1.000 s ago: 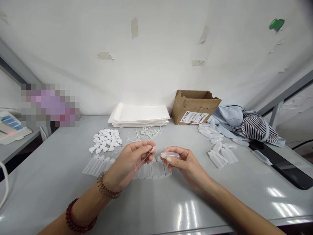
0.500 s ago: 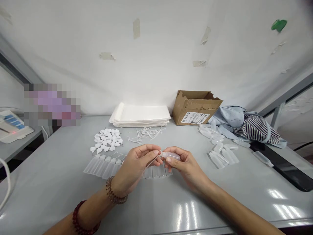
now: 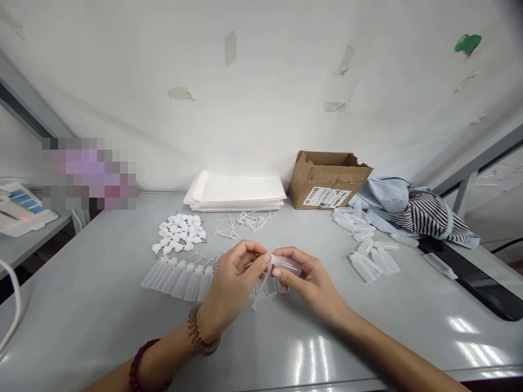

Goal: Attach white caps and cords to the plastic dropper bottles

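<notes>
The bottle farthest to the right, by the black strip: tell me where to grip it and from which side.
This bottle is probably best gripped mid-body, from above and the near side, pinching across its long sides. It lies on its side, its long body broader than the neck, which points right and towards the person; the striped cloth lies beyond it.

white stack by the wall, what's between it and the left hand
Thin white strips, some with rings, lie between the white stack and the left hand in the head view.
</notes>
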Motion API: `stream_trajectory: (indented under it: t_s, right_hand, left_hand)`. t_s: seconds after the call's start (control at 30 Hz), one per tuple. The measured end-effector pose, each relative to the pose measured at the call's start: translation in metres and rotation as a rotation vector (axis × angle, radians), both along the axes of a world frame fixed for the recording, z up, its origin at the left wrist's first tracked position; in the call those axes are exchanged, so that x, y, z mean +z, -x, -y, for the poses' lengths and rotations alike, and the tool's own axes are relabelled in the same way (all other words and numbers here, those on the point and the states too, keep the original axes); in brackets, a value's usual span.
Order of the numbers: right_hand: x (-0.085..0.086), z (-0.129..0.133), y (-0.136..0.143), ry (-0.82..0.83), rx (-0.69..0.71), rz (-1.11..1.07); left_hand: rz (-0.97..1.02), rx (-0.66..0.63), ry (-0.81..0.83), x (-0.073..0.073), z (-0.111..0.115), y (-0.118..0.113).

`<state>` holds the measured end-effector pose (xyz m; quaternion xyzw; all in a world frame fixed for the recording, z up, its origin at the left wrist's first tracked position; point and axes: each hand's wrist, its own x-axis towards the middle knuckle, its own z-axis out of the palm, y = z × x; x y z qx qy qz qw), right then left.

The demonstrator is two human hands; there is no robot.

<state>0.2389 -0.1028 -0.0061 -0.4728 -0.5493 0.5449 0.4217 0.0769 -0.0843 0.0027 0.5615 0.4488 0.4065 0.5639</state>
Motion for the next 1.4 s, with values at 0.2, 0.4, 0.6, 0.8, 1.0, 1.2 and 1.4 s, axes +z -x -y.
stream_trajectory:
  t_s: [0.2,0.4,0.6,0.8,1.0,1.2,1.4]
  right_hand:
    - [-0.005,0.004,0.001,-0.211,-0.027,0.219]
    - [-0.007,0.006,0.000,-0.427,-0.010,0.313]
    - [-0.011,0.008,-0.001,-0.499,-0.019,0.386]
    - [-0.012,0.006,-0.001,-0.562,0.002,0.369]
    - [-0.009,0.008,-0.001,-0.586,0.022,0.318]
    - [-0.001,0.005,-0.001,-0.068,0.004,-0.070]
    - [0.001,-0.001,-0.003,0.328,0.167,-0.564]
  left_hand:
    - [-0.291,0.095,-0.441,-0.003,0.005,0.000]
    - [-0.261,0.088,-0.515,-0.003,0.007,0.000]
    - [-0.213,-0.010,-0.324,0.002,0.004,0.003]
    - [-0.193,-0.135,-0.280,0.004,0.000,0.006]
    - [-0.204,-0.243,-0.236,0.009,-0.006,0.011]
    - [-0.204,-0.178,-0.217,0.012,-0.013,0.016]
    - [-0.386,-0.083,-0.698,0.003,-0.002,0.009]
